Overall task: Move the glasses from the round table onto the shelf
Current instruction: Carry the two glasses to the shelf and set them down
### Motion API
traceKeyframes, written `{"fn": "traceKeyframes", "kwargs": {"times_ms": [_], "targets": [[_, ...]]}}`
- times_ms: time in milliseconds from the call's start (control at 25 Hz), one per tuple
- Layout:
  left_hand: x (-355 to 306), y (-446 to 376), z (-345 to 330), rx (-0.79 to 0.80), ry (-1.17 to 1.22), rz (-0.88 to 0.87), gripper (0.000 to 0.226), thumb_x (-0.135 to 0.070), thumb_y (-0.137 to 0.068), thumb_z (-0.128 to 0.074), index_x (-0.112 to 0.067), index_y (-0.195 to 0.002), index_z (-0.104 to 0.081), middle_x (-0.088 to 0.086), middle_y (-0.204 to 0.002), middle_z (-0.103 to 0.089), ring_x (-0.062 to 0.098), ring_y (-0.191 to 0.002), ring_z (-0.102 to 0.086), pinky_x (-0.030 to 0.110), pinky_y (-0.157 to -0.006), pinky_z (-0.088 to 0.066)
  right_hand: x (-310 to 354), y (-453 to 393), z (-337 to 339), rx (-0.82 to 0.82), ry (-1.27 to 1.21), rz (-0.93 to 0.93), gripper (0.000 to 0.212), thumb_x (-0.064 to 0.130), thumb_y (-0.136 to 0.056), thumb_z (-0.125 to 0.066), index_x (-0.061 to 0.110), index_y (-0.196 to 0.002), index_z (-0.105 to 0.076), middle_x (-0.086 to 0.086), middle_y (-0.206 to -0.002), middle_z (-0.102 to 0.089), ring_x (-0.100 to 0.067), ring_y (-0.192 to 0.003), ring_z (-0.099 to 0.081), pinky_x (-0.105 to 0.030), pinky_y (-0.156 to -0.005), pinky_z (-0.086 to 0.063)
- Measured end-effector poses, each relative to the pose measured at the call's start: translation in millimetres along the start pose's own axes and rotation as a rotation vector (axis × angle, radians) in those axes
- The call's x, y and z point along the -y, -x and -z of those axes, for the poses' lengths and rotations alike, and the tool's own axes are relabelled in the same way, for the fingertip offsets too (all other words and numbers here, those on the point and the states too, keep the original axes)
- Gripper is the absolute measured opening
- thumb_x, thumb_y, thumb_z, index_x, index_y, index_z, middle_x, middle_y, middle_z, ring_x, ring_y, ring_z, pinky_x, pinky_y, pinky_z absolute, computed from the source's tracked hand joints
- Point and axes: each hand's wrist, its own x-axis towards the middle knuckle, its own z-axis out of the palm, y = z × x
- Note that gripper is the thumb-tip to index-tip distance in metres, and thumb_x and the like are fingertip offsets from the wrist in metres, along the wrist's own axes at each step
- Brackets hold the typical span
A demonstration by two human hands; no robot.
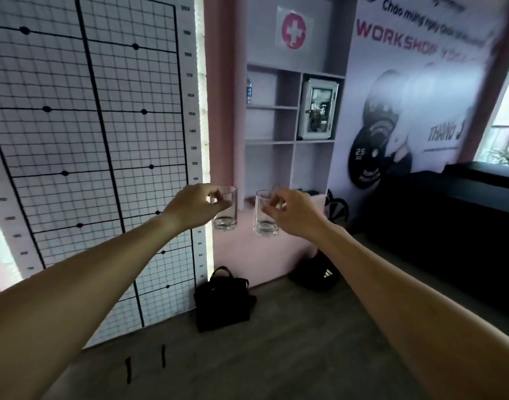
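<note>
Each hand's fingers pinch a clear cylindrical thick-based glass: left hand [197,204], left glass [226,215]; right hand [293,212], right glass [265,220].

I have a glass in each hand, held out ahead of me: the left hand [196,207] grips the left glass [225,208], the right hand [293,210] the right glass [265,213], the two side by side and apart. Behind them stands the shelf unit [288,131], with a grid chart [89,157] to its left and a banner [414,90] to its right. A cabinet [318,108] sits in an upper right compartment and what may be a bottle [249,89] upper left; two bags [222,298] lie on the floor [276,356] below.
</note>
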Motion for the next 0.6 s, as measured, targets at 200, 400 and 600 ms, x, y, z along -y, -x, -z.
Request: {"fn": "traceKeyframes", "kwargs": {"times_ms": [200, 400, 600], "targets": [[2.7, -85.5, -39.0, 0.025, 0.017, -0.031, 0.027, -0.056, -0.083, -0.064, -0.029, -0.082, -0.067, -0.006, -0.092, -0.073, 0.018, -0.086, -0.068, 0.040, -0.085, -0.053, -53.3, -59.3, 9.2, -0.040, 0.042, -0.053, 0.017, 0.037, -0.088, -0.068, 0.022, -0.083, -0.063, -0.006, -0.098, -0.070, -0.023, -0.092, -0.062, -0.032, -0.078, -0.047], [11.1, -176.5, -95.9, 0.013, 0.039, -0.020, 0.025, -0.054, -0.081, -0.067, -0.029, -0.081, -0.069, -0.016, -0.077, -0.068, 0.013, -0.084, -0.066, 0.025, -0.073, -0.046, -129.6, -135.9, 12.2, -0.051, 0.044, -0.068, 0.018, 0.039, -0.087, -0.068, 0.021, -0.088, -0.067, -0.003, -0.095, -0.069, -0.021, -0.088, -0.060, -0.029, -0.073, -0.043], [12.7, -269.0, -143.3, -0.033, 0.038, 0.010, 0.020, -0.048, -0.084, -0.068, -0.029, -0.079, -0.067, -0.018, -0.072, -0.063, 0.003, -0.070, -0.058, 0.024, -0.064, -0.040, -199.4, -223.6, 27.3, -0.026, 0.040, -0.007, 0.016, 0.038, -0.086, -0.069, 0.022, -0.087, -0.068, 0.002, -0.092, -0.067, -0.017, -0.083, -0.059, -0.027, -0.066, -0.042]]}}
